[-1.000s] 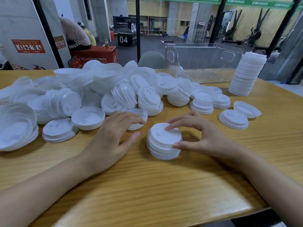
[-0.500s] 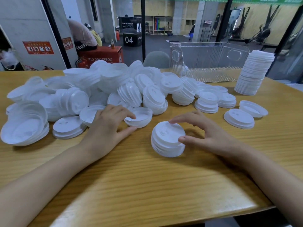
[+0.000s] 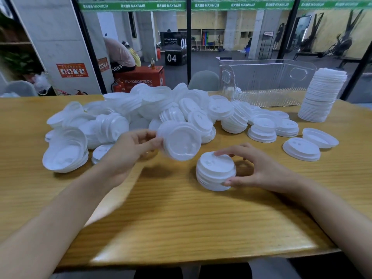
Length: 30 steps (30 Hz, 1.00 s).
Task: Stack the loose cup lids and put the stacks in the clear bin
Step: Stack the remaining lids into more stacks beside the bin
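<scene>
Between the hands (image 3: 130,150) (image 3: 261,172), lid (image 3: 179,142) and stack (image 3: 215,171)

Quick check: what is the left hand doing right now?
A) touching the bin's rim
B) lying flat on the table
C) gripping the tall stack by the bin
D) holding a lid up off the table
D: the left hand pinches a lid clear of the table, while the right hand holds the short stack.

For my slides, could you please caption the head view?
Left hand holds a lid; right hand grips a short stack.
</scene>
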Motion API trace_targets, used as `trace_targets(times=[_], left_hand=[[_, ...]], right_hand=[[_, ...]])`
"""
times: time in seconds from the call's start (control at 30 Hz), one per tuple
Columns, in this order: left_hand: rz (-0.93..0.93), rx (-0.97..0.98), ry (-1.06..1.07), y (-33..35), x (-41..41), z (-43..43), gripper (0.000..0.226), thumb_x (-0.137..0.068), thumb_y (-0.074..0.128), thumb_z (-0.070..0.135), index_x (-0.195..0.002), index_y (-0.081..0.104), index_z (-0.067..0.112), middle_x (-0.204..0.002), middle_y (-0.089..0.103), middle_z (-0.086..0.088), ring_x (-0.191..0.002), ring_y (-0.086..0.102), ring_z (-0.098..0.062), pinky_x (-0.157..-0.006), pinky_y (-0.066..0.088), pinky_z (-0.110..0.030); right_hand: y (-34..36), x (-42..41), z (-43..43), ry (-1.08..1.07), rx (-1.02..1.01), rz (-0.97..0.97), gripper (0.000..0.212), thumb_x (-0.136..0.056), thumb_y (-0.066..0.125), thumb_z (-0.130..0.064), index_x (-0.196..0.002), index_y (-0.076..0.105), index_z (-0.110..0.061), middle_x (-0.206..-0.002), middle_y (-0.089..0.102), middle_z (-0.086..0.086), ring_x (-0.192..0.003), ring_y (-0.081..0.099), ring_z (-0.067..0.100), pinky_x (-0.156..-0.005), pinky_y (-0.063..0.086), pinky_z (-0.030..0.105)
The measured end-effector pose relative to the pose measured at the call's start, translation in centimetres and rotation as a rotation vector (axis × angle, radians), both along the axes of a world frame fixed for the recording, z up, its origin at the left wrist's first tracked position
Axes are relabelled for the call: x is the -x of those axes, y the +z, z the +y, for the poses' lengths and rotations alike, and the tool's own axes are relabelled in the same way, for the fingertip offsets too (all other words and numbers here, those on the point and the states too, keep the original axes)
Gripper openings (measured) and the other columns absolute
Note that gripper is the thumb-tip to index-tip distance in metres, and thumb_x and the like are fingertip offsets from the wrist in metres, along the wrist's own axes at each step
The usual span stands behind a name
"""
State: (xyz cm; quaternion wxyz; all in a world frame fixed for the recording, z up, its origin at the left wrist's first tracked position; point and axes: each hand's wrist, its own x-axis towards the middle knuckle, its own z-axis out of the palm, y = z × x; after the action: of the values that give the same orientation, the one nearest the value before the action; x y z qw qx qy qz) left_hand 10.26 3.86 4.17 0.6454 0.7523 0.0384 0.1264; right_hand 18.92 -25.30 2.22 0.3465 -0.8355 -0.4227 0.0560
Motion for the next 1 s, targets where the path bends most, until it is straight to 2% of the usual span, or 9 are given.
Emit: trace_targets(times=[0.07,0.2,0.27,0.37,0.43,0.5,0.6,0.73,1.0], left_hand=[[0.101,0.016,0.016,-0.1,0.8,1.1,0.023,-0.078,0.07,0.024,-0.1,0.071,0.017,-0.078,0.069,0.003,-0.07,0.053,-0.008,-0.061,0.037,-0.02],[0.162,-0.196,0.13,-0.4,2.6,1.9,0.02,-0.09,0.068,0.023,-0.108,0.063,0.027,-0.076,0.074,0.003,-0.059,0.055,-0.002,-0.063,0.039,-0.025],[0.133,-0.374,0.207,-1.0,3.2,2.2,0.019,-0.09,0.069,0.026,-0.106,0.061,0.029,-0.078,0.075,0.006,-0.058,0.06,0.0,-0.068,0.045,-0.028],[0.032,-0.709,0.351,-2.1,3.7,2.5,0.015,-0.087,0.069,0.028,-0.101,0.063,0.029,-0.084,0.069,0.013,-0.072,0.059,-0.002,-0.075,0.047,-0.025],[-0.057,-0.697,0.292,-2.2,4.0,2.1,0.022,-0.085,0.072,0.036,-0.105,0.063,0.033,-0.095,0.062,0.022,-0.086,0.055,0.006,-0.078,0.04,-0.01],[-0.064,-0.673,0.14,-2.1,4.3,1.8,0.041,-0.075,0.074,0.058,-0.111,0.056,0.046,-0.11,0.055,0.03,-0.102,0.047,0.015,-0.084,0.034,-0.006],[-0.031,-0.825,0.018,-2.4,4.2,1.9,0.059,-0.061,0.061,0.075,-0.115,0.046,0.055,-0.12,0.045,0.038,-0.117,0.038,0.01,-0.102,0.032,-0.021],[-0.024,-0.882,0.021,-2.5,4.0,1.9,0.066,-0.062,0.056,0.075,-0.121,0.047,0.049,-0.118,0.046,0.037,-0.12,0.039,0.002,-0.108,0.035,-0.046],[-0.128,-0.84,0.093,-2.8,3.9,1.9,0.05,-0.066,0.058,0.072,-0.108,0.056,0.047,-0.112,0.054,0.036,-0.113,0.047,0.001,-0.102,0.04,-0.048]], right_hand=[[0.1,0.1,0.1,0.005,0.0,0.001,0.06,-0.071,0.083,-0.036,-0.123,0.057,-0.046,-0.113,0.045,-0.049,-0.117,0.046,-0.003,-0.098,0.031,0.004],[0.2,0.6,0.2,0.008,-0.012,0.01,0.06,-0.068,0.082,-0.04,-0.123,0.058,-0.045,-0.111,0.046,-0.048,-0.116,0.047,-0.003,-0.099,0.032,0.005],[0.3,0.9,0.3,0.006,-0.012,0.015,0.061,-0.066,0.081,-0.046,-0.122,0.058,-0.048,-0.11,0.046,-0.047,-0.117,0.047,-0.003,-0.1,0.032,0.006],[0.3,1.6,0.6,0.013,0.007,0.0,0.062,-0.065,0.079,-0.048,-0.123,0.056,-0.048,-0.111,0.044,-0.051,-0.118,0.045,-0.005,-0.099,0.032,0.005],[0.2,2.2,0.8,0.013,0.022,-0.036,0.062,-0.066,0.077,-0.052,-0.124,0.053,-0.05,-0.115,0.043,-0.052,-0.121,0.041,-0.004,-0.101,0.034,0.011],[-0.2,2.9,1.0,-0.009,0.022,-0.064,0.063,-0.067,0.075,-0.056,-0.126,0.053,-0.049,-0.117,0.043,-0.05,-0.121,0.041,-0.001,-0.104,0.037,0.02],[-1.0,3.9,1.4,-0.047,-0.003,-0.082,0.07,-0.067,0.072,-0.07,-0.13,0.051,-0.048,-0.118,0.041,-0.049,-0.121,0.043,0.005,-0.106,0.042,0.036],[-1.9,4.8,1.6,-0.09,-0.043,-0.129,0.068,-0.07,0.061,-0.077,-0.132,0.049,-0.05,-0.128,0.044,-0.042,-0.127,0.036,0.0,-0.107,0.041,0.04],[-2.2,4.9,2.0,-0.094,-0.109,-0.162,0.044,-0.081,0.052,-0.071,-0.121,0.058,-0.054,-0.136,0.048,-0.03,-0.131,0.035,0.0,-0.111,0.033,0.043]])
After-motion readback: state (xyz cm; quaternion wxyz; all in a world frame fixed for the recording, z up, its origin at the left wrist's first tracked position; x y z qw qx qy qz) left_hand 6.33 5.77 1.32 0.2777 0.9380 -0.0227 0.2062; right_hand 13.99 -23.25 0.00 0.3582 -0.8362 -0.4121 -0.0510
